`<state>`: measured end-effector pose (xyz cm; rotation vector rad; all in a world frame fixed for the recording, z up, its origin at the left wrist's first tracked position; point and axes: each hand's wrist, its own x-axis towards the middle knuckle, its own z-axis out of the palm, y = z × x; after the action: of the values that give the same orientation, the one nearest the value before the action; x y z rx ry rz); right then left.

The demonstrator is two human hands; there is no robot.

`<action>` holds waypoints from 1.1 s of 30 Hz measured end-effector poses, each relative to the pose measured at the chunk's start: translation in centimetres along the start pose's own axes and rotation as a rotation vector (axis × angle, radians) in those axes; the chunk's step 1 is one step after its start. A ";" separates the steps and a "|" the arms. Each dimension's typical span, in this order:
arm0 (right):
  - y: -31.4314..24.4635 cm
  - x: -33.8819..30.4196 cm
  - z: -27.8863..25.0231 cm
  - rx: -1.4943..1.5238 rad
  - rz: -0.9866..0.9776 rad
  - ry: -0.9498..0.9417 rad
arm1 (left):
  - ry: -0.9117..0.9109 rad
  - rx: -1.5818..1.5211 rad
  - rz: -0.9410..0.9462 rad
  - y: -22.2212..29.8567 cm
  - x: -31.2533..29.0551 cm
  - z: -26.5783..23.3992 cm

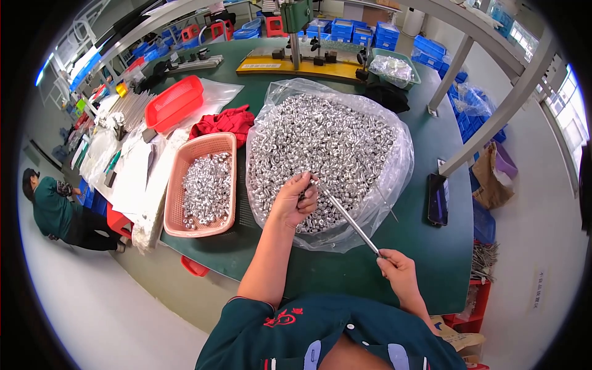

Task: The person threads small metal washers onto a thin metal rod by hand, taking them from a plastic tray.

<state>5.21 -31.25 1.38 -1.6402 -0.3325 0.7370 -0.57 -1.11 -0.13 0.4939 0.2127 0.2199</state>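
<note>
My right hand [398,271] grips the lower end of a slim metal rod [351,223], which slants up and left over a clear plastic bag [404,166]. The bag lies wide open, filled with a heap of small silvery metal sleeves [327,142]. At the rod's upper end, above the heap, my left hand [297,200] is closed with thumb and fingers pinched together. What sits between those fingers is too small to make out against the heap. Left of the bag, a pink plastic basket [169,203] holds more of the small metal parts [208,185].
A red cloth [225,123] and a red tray [176,103] lie beyond the basket. A yellow-based fixture [265,65] stands at the back. A thin wire [388,206] crosses the bag's right edge. A phone [438,200] lies beside a grey frame post [493,123]. Another person [61,206] stands far left.
</note>
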 end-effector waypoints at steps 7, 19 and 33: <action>0.0 0.1 0.5 -0.031 -0.020 -0.017 | 0.125 -0.020 0.060 -0.6 0.5 0.5; 0.1 0.1 0.9 -0.050 -0.031 0.011 | 0.090 0.100 0.126 -1.0 0.2 1.4; -0.1 0.6 0.6 -0.029 -0.033 0.044 | 0.082 0.156 -0.066 -0.3 0.0 1.7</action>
<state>5.33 -30.37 1.28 -1.6725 -0.3396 0.6728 -0.05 -2.11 1.16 0.6318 0.3277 0.1596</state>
